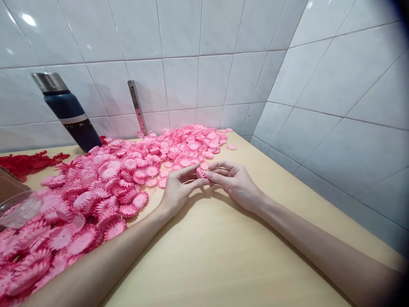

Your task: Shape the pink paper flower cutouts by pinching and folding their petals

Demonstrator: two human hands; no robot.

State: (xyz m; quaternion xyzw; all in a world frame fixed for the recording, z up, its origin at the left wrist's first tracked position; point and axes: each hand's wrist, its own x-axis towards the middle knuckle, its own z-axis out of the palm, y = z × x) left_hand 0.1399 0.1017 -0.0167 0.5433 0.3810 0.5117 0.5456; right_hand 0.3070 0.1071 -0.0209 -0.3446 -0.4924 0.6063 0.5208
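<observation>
Between my two hands, just above the table, is a small pink fluted paper-like flower piece (200, 172). My left hand (179, 187) pinches its left side with thumb and fingers. From the other side, my right hand (234, 183) closes its thumb and index finger on the same piece. Part of the piece is hidden by my fingertips. Beyond and to the left spreads a large heap of similar pink flower pieces (110, 170), round with frilled edges, many with a small hole in the middle.
A dark blue bottle (75, 115) with a metal cap stands at the back left. Red flower pieces (32, 163) lie beside it. A clear plastic container (19, 209) sits at the left edge. A metal strip (136, 104) leans against the tiled wall (182, 81) behind the table (198, 260).
</observation>
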